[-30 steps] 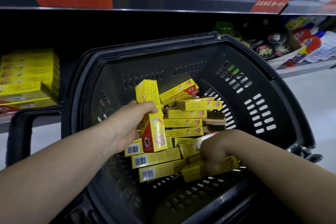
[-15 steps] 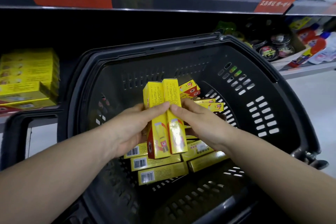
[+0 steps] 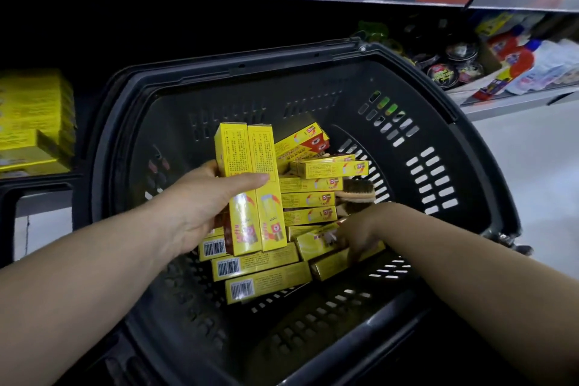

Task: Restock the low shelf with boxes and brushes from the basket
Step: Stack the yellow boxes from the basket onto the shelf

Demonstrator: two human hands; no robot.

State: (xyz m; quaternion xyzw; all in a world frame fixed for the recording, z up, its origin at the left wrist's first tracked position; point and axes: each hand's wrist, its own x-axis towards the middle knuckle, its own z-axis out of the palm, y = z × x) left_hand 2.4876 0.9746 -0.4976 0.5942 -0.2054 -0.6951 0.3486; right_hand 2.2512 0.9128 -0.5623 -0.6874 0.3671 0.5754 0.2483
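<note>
Above the middle of the basket [image 3: 470,122], the left hand [image 3: 200,207] clamps two boxes [image 3: 250,185] upright side by side, thumb pressed across their fronts. Held by that pinch alone, the outer one could slide free and fall back among the loose boxes [image 3: 310,197] if a third is pushed in. At the basket's near-right floor the right hand [image 3: 354,238] reaches into the pile, and whether its fingers have closed on a box cannot be told. A brush [image 3: 357,193] lies just beyond that wrist, half covered. Left of the basket, the low shelf [image 3: 44,205] carries stacked boxes [image 3: 34,122], and the basket's tall rim stands between. Tins [image 3: 454,69] sit beyond the basket's far-right corner.
</note>
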